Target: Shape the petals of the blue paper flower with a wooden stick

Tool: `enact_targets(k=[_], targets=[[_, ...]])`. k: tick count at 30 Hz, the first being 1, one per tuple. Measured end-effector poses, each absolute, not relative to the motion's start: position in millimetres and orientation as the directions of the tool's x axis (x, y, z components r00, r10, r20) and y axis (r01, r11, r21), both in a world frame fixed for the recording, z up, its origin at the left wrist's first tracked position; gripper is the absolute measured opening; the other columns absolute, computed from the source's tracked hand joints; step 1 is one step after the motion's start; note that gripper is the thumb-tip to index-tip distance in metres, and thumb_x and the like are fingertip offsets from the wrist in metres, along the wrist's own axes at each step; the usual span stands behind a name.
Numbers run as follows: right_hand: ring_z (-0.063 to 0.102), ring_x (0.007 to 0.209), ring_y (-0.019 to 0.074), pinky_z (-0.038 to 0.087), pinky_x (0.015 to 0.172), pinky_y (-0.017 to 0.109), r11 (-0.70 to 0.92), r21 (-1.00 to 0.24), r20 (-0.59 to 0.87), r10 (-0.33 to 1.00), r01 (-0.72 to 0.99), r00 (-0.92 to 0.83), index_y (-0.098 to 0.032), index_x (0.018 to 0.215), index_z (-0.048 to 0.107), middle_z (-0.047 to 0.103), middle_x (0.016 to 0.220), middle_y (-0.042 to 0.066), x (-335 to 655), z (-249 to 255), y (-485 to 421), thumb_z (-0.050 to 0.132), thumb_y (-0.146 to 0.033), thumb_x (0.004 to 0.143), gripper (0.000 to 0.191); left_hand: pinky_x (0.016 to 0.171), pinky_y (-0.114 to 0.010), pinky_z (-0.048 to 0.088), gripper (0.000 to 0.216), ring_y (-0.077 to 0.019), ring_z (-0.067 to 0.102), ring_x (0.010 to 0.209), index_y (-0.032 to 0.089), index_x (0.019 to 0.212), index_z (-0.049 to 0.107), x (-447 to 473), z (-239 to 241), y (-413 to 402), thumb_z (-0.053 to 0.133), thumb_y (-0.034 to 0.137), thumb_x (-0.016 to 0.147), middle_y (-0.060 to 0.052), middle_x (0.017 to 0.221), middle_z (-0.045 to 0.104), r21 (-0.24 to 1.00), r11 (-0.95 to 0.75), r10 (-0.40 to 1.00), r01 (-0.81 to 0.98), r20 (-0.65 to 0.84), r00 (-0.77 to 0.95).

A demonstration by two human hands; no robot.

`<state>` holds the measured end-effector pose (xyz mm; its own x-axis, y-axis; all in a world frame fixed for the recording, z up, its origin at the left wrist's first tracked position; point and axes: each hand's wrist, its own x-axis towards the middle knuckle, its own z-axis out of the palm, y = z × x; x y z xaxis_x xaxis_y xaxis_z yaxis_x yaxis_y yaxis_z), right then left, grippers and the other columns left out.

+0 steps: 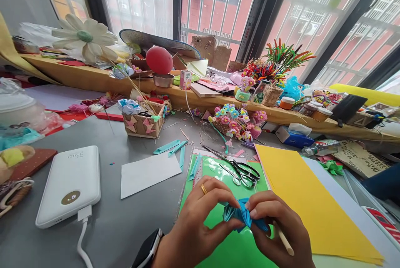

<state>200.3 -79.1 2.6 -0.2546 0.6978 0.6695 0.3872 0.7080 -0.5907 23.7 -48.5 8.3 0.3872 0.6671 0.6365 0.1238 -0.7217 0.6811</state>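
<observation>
On gray table [125,226], big yellow paper [306,193] lies beside green sheet [215,172]. White power bank [70,184] sits far left. Near my hands, scissors [240,172] rest on green sheet. My left hand [196,218] and right hand [278,226] both pinch small blue folded paper [242,216], low over green sheet. Thin stick [284,241] tucked under right hand fingers.

From my feed: pleated blue paper [242,216] looks matt and crisp, the green sheet [215,170] glossy, the yellow card [300,193] matt, the scissors [235,168] shiny metal, the white power bank [70,182] smooth plastic.
</observation>
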Motion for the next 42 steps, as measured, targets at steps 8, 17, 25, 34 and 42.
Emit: enact_targets(k=[8, 17, 25, 34, 42], targets=[[0.052, 0.058, 0.0106, 0.033, 0.04, 0.019, 0.595, -0.695, 0.554, 0.801, 0.403, -0.227, -0.025, 0.088, 0.047, 0.051, 0.079, 0.0, 194.0, -1.1, -78.5, 0.05, -0.004, 0.072, 0.027, 0.072, -0.027, 0.041, 0.005, -0.0155, 0.052, 0.078, 0.018, 0.079, 0.057, 17.1, 8.4, -41.8, 0.061, 0.019, 0.077, -0.003, 0.079, 0.056, 0.739, -0.658, 0.681, 0.142, 0.505, 0.531], [0.042, 0.051, 0.0086, 0.028, 0.041, 0.02, 0.412, -0.828, 0.398, 0.91, 0.381, -0.119, -0.02, 0.079, 0.05, 0.049, 0.072, -0.001, 189.7, -5.4, -77.9, 0.053, -0.01, 0.069, 0.014, 0.071, -0.025, 0.041, 0.004, -0.0136, 0.051, 0.074, 0.017, 0.077, 0.054, 17.4, 6.0, -35.2, 0.057, 0.019, 0.079, -0.001, 0.076, 0.055, 0.862, -0.506, 0.701, 0.035, 0.388, 0.599], [0.029, 0.046, 0.0055, 0.022, 0.04, 0.019, 0.339, -0.863, 0.318, 0.941, 0.374, -0.117, -0.018, 0.078, 0.05, 0.047, 0.071, -0.001, 189.6, 0.1, -78.4, 0.055, -0.015, 0.069, 0.01, 0.073, -0.026, 0.045, 0.005, -0.0143, 0.053, 0.078, 0.017, 0.081, 0.056, 16.2, 8.2, -33.9, 0.057, 0.02, 0.078, -0.002, 0.081, 0.055, 0.92, -0.392, 0.714, 0.012, 0.296, 0.635], [0.029, 0.044, 0.0041, 0.022, 0.039, 0.018, 0.371, -0.837, 0.312, 0.927, 0.403, -0.207, -0.018, 0.078, 0.05, 0.045, 0.068, -0.003, 194.7, 5.0, -76.0, 0.056, -0.01, 0.067, 0.015, 0.074, -0.027, 0.047, 0.004, -0.0134, 0.054, 0.077, 0.017, 0.079, 0.055, 16.8, 9.3, -32.7, 0.058, 0.018, 0.077, -0.001, 0.08, 0.053, 0.944, -0.328, 0.714, -0.015, 0.259, 0.651], [0.024, 0.042, 0.003, 0.016, 0.037, 0.017, 0.229, -0.909, 0.18, 0.969, 0.348, -0.167, -0.018, 0.077, 0.049, 0.044, 0.065, -0.003, 194.1, 6.8, -78.1, 0.056, -0.014, 0.067, 0.013, 0.073, -0.026, 0.047, 0.005, -0.0125, 0.053, 0.076, 0.017, 0.082, 0.054, 18.3, 8.0, -33.6, 0.057, 0.018, 0.078, 0.0, 0.079, 0.053, 0.955, -0.293, 0.706, -0.045, 0.248, 0.663]])
